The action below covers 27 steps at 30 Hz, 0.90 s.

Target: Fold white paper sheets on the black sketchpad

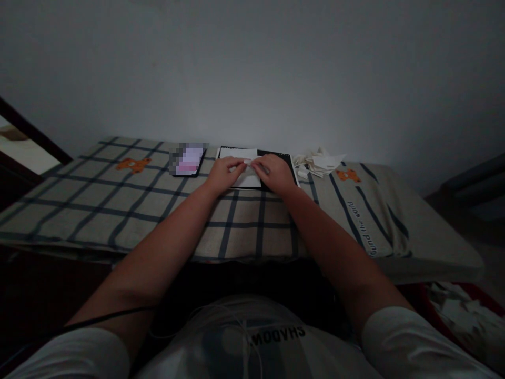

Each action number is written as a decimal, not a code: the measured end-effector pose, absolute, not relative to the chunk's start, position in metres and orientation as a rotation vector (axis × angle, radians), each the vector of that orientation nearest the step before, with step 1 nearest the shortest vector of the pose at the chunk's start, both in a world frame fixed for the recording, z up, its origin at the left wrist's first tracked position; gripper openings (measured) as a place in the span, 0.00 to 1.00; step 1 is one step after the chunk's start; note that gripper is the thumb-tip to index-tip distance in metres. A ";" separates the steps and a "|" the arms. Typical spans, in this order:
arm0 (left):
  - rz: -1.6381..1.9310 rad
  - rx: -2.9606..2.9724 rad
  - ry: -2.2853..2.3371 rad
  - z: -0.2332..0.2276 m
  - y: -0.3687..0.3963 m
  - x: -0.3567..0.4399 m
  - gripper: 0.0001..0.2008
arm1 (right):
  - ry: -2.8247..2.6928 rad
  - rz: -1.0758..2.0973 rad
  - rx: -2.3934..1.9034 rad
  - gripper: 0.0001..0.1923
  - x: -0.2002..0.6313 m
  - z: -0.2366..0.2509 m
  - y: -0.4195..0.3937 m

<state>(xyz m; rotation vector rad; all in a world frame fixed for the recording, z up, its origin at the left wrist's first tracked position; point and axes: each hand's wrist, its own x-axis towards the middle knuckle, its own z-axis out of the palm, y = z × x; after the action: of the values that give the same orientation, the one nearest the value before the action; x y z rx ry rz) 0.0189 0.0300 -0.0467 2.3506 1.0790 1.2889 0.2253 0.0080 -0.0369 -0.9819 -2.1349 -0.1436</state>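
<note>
My left hand (224, 173) and my right hand (276, 172) meet over a flat black-and-white sheet or notebook (246, 182). Thumbs and index fingers of both hands pinch a small piece of white paper (248, 163) between them. The fingers partly cover it, so its exact shape is hard to make out. Right beside my right hand lies a loose heap of white paper strips and scraps (319, 162). To the left of my left hand rests a phone (189, 160) with a lit, partly blurred screen.
A checked cloth with orange bear figures covers the table (173, 216), which stands against a grey wall (252, 73). Low on the right, a red container (437, 316) holds many paper scraps. A thin cable (114, 316) runs by my left arm.
</note>
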 end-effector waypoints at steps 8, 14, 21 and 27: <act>1.314 2.391 1.072 -0.048 0.030 0.018 0.15 | -2.048 -0.030 -1.039 0.18 0.225 -0.038 0.006; 1.317 2.384 1.055 -0.049 0.032 0.017 0.14 | -1.991 0.032 -1.093 0.16 0.225 -0.034 0.004; 1.259 2.401 1.087 -0.047 0.030 0.018 0.15 | -1.951 0.066 -1.148 0.15 0.224 -0.031 0.004; 1.234 2.343 1.147 -0.043 0.026 0.020 0.16 | -1.867 0.120 -1.166 0.16 0.224 -0.034 0.008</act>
<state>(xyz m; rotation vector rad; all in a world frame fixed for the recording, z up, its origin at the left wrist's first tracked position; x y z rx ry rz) 0.0199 0.0256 -0.0432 2.3432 1.1471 1.2340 0.2235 0.0081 -0.0343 -1.1659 -1.8673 0.1197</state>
